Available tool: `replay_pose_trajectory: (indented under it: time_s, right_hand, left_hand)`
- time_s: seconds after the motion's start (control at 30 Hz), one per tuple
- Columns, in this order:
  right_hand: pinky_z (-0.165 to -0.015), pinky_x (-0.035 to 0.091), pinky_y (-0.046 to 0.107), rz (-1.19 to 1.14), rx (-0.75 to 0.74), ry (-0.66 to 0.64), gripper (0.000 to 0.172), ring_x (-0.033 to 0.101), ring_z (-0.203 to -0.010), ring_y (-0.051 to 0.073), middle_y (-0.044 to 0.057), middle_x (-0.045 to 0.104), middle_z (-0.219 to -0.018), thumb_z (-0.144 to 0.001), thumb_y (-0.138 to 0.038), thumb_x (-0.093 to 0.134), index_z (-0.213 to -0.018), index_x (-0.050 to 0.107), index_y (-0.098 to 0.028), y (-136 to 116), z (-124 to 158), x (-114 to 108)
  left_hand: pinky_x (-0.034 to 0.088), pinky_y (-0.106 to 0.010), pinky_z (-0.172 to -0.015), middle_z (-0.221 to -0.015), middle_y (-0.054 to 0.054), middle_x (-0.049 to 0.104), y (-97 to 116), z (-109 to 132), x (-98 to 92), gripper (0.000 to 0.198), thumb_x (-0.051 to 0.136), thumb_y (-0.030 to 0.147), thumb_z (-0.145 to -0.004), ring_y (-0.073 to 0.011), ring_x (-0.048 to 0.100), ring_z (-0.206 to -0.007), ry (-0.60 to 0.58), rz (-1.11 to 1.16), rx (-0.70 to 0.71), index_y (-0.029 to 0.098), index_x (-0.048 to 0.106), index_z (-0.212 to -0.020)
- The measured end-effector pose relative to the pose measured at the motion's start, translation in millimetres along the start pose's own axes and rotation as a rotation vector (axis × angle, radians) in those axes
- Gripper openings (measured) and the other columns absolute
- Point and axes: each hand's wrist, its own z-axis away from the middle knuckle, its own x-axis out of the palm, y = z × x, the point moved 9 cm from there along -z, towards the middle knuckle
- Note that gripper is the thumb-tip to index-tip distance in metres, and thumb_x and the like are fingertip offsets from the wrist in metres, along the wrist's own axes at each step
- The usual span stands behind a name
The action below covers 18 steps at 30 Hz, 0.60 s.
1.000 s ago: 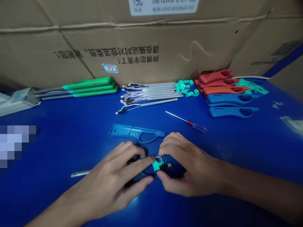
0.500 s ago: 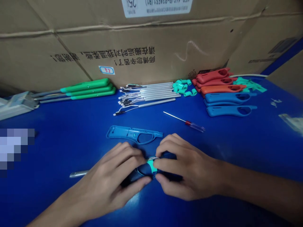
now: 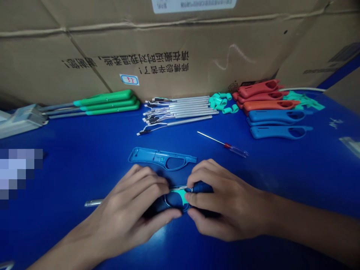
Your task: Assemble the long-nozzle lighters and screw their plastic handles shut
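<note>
Left hand (image 3: 126,206): partly closed, fingers bent over the far edge, thumb along the near edge, gripping the left part of a blue casing half (image 3: 206,186). Right hand (image 3: 225,198): half-curled, gripping the right part of the same casing, one fingertip on a teal piece (image 3: 180,195) seated in it.

Casing half: near the middle of the blue table (image 3: 295,180), between the hands and largely covered by them; white wires (image 3: 181,188) along its far edge. Metal tube (image 3: 93,203): end showing left of the left hand.

Second blue casing half (image 3: 153,156): lying just beyond the hands, hollow side up.

Cardboard box (image 3: 202,41): far side; black Chinese print (image 3: 165,58), upside down, reading "请在搬运时对我温柔些,谢谢您!" and "师傅您辛苦了!". Sticker (image 3: 129,80): blue-bordered, red "33". White label (image 3: 194,5): cut off by the top edge, its inverted small print illegible.
</note>
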Motion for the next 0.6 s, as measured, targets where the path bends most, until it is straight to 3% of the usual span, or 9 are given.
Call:
replay_pose_trajectory:
  time_s: [0.27, 0.43, 0.6]
  right_hand:
    - [-0.078, 0.049, 0.04, 0.002, 0.004, -0.001, 0.012, 0.057, -0.085, 0.022, 0.013, 0.066, -0.091, -0.085, -0.014, 0.064, -0.085, 0.074, -0.009, 0.9, 0.7, -0.2]
    - [-0.08, 0.047, 0.04, -0.014, 0.012, -0.051, 0.012, 0.057, -0.083, 0.02, 0.007, 0.068, -0.085, -0.087, -0.011, 0.061, -0.082, 0.071, -0.01, 2.7, 0.2, 5.4]
    - [-0.078, 0.047, 0.039, -0.004, 0.012, -0.061, 0.014, 0.057, -0.083, 0.02, 0.007, 0.067, -0.082, -0.089, -0.012, 0.059, -0.083, 0.071, -0.009, 2.5, -0.9, 6.5]
  left_hand:
    - [0.047, -0.037, -0.076, -0.092, -0.005, 0.069, 1.2, -0.9, -5.3, 0.027, 0.081, 0.029, -0.081, -0.0187, 0.06, -0.083, 0.061, -0.039, 0.025, 0.015, 0.065, -0.096]
    - [0.046, -0.036, -0.075, -0.091, -0.005, 0.068, -2.4, 0.3, -3.5, 0.026, 0.081, 0.03, -0.081, -0.019, 0.059, -0.083, 0.049, -0.013, 0.009, 0.015, 0.064, -0.095]
    - [0.047, -0.035, -0.074, -0.091, -0.005, 0.068, -6.4, 0.8, 0.2, 0.031, 0.08, 0.03, -0.082, -0.019, 0.06, -0.083, 0.033, 0.023, -0.012, 0.014, 0.063, -0.101]
